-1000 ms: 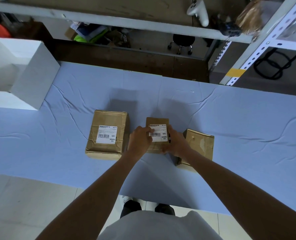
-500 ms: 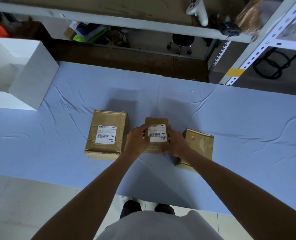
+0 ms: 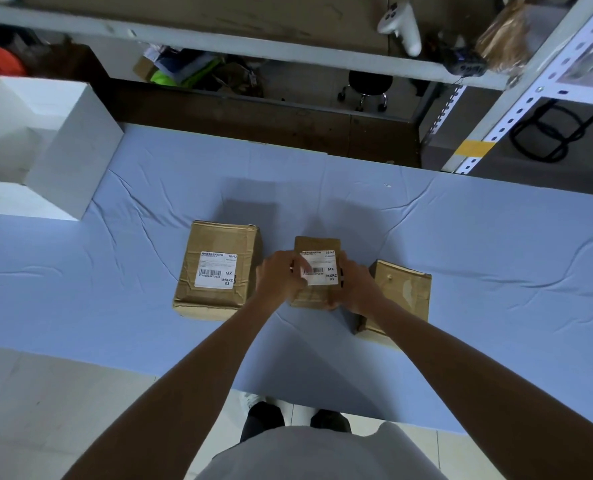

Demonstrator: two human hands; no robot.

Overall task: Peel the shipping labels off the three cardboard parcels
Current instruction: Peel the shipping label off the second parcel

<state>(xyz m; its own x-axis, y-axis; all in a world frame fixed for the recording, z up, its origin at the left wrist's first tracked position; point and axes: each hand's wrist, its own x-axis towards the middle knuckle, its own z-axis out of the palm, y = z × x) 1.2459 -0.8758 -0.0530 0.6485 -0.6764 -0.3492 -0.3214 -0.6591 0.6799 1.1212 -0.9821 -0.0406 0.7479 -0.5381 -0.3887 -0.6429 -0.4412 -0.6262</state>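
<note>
Two hands gripped the middle parcel (image 3: 317,244) on the blue worktop (image 3: 496,254), label up
The worktop's creased cloth carried a white box (image 3: 63,150) at its far left corner and three brown parcels in a row near the front edge. The left parcel (image 3: 219,233), the biggest, lay flat with the left label (image 3: 218,270) stuck on top. The right parcel (image 3: 404,292) sat skewed, partly behind the right forearm. The middle parcel, the smallest, stood between them, apart from both. The left hand (image 3: 276,280) had its grip closed on that parcel's left side, fingertips curled over the left edge of the middle label (image 3: 321,268); blur hid whether that edge was lifted. The right hand (image 3: 357,287) clasped the parcel's right side, thumb by the label's right edge
</note>
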